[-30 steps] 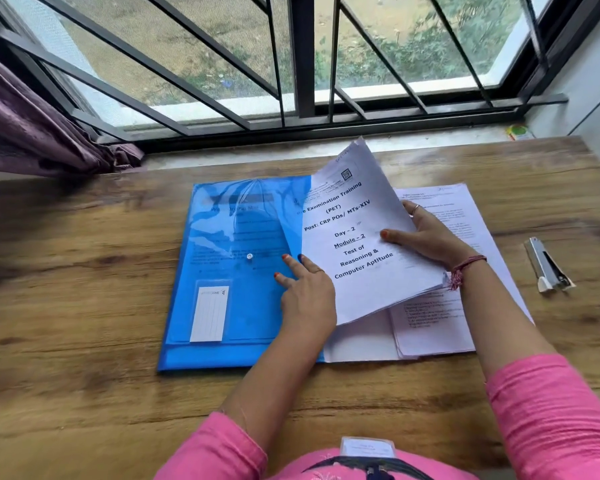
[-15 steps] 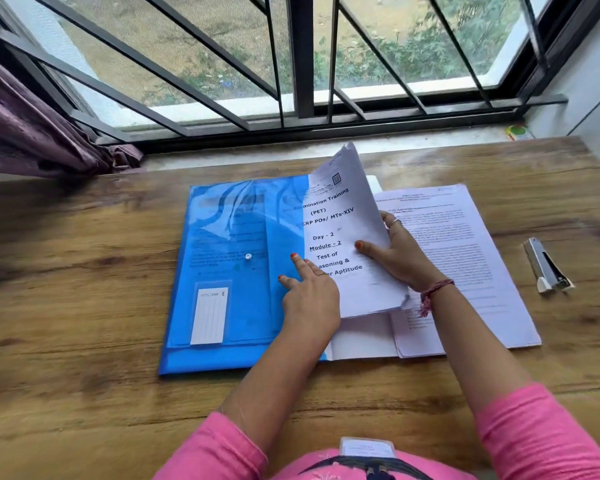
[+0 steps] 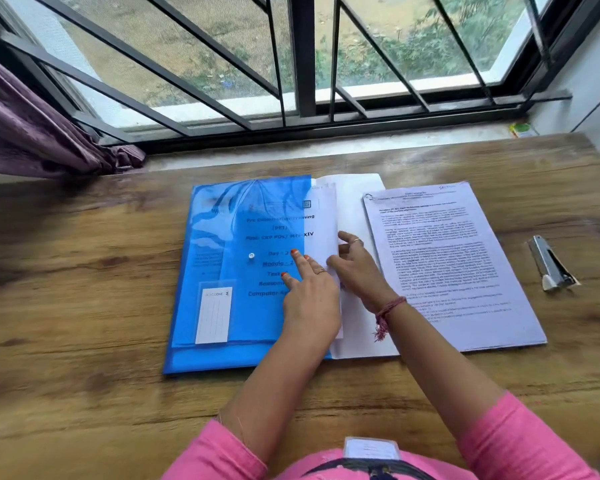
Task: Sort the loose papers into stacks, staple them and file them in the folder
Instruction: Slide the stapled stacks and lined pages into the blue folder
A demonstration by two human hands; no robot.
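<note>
Home study spot, wooden desk (image 3: 84, 306) at barred window (image 3: 302, 64) w/ purple curtain (image 3: 32, 133), garden outside

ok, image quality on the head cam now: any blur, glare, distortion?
Head view: daylight from the window; glare streaks on the blue folder flap; motion smear on the table at left, printed text on the loose stack too soft to read; wide-angle bend in the window bars. Both hands, left hand and right hand, fairly sharp.

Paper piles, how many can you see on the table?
2. One stack of papers is sliding into the blue folder; another printed stack lies beside it, on the right. More sheets may hide inside the folder.
</note>
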